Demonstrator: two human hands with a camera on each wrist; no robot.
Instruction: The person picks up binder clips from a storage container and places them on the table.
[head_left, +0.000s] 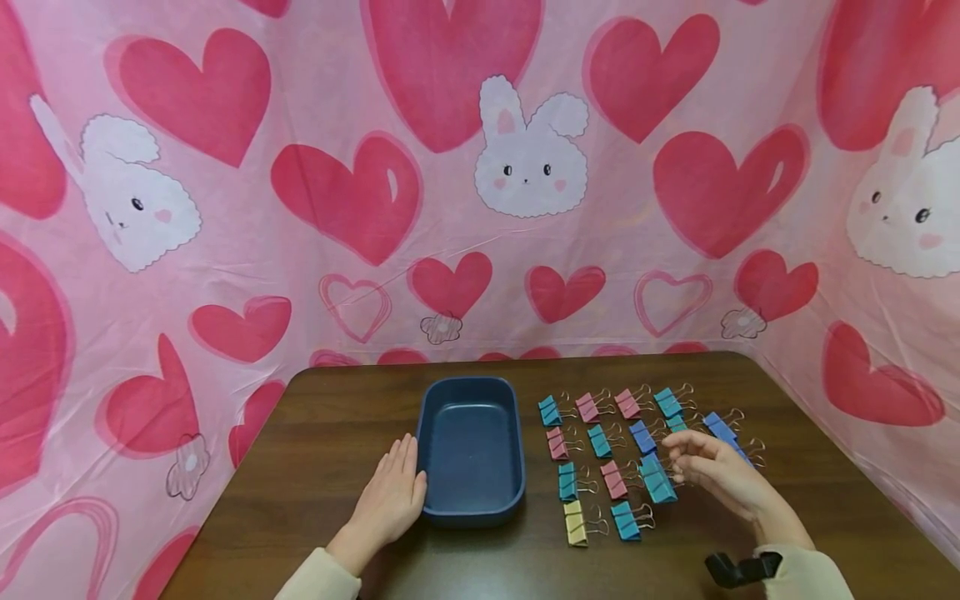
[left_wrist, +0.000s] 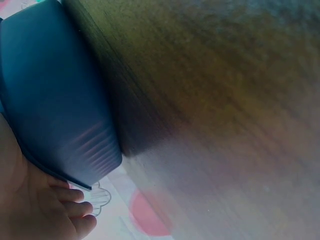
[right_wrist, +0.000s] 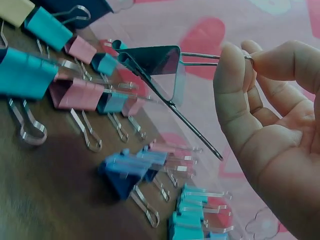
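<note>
My right hand (head_left: pixel 723 475) pinches one wire handle of a teal binder clip (head_left: pixel 657 478) between thumb and finger. In the right wrist view, this clip (right_wrist: pixel 178 75) hangs above the table with its other handle slanting down. Rows of teal, pink, blue and yellow binder clips lie below and left of that hand; it hides some at the right. My left hand (head_left: pixel 386 496) rests along the left side of a dark blue rectangular tray (head_left: pixel 471 518), fingers straight. The left wrist view shows the tray's ribbed outer wall (left_wrist: pixel 65 95) beside the palm.
The brown wooden table (head_left: pixel 322 442) has rounded far corners. A pink cloth (head_left: pixel 300 275) with hearts and rabbits hangs behind it and at both sides. The nearest column of clips stands just right of the tray, with a yellow clip (head_left: pixel 575 524) at its front.
</note>
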